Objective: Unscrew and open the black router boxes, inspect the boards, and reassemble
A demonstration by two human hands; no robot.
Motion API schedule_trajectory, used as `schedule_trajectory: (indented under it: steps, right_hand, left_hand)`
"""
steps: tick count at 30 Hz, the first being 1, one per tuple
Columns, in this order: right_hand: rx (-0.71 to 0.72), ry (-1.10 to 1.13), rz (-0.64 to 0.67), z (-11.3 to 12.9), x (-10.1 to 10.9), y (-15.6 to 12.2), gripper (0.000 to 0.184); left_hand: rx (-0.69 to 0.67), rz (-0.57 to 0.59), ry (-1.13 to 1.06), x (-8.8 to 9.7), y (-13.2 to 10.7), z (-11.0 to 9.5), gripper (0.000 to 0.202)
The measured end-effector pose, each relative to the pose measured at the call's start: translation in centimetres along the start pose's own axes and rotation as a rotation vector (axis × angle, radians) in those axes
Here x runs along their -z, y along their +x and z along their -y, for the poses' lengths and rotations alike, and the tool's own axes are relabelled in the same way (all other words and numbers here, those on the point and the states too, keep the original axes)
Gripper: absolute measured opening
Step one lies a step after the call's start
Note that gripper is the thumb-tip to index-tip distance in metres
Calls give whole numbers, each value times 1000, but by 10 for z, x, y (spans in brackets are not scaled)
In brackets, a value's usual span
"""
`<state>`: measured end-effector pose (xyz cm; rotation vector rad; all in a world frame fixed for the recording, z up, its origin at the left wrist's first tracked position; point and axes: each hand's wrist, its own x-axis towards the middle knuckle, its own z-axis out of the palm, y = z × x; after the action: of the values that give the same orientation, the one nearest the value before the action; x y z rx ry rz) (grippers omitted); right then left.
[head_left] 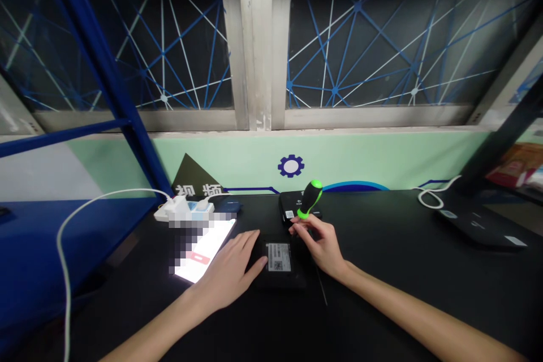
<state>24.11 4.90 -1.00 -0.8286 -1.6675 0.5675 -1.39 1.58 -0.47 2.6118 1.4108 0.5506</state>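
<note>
My left hand lies flat on the edge of a black rectangular device, with its thumb next to the device's white barcode label. My right hand grips a screwdriver with a black and bright green handle in its fingertips, the handle tilted up and away from me. The screwdriver's shaft is hidden by my fingers. Behind the hand lies a second black device, partly covered by the screwdriver.
A lit smartphone, partly blurred, lies left of my left hand on the black table. Behind it stands a power strip with white chargers and a white cable. A black flat device sits at right. A blue metal frame stands at left.
</note>
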Motion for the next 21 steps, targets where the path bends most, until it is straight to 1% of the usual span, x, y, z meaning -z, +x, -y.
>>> schedule_trajectory:
  steps: [5,9,11,15,18,21]
  right_hand:
    - [-4,6,11,0,0,0,16]
    - [5,-3,12,-1,1,0,16]
    - [8,-7,13,-1,1,0,16]
    - [10,-11,16,-2,1,0,17]
    - [17,-9,25,0,2,0,17]
    - [10,-6,32,1,2,0,18]
  left_hand:
    - [-1,-21,7,-1,1,2,54]
    - [8,6,6,1,2,0,55]
    - [39,10,7,1,2,-1,58]
    - [77,-32,-2,-1,2,-3,67]
    - [63,-52,-15,-2,1,-2,64]
    - [34,-39,-12,0,1,0,58]
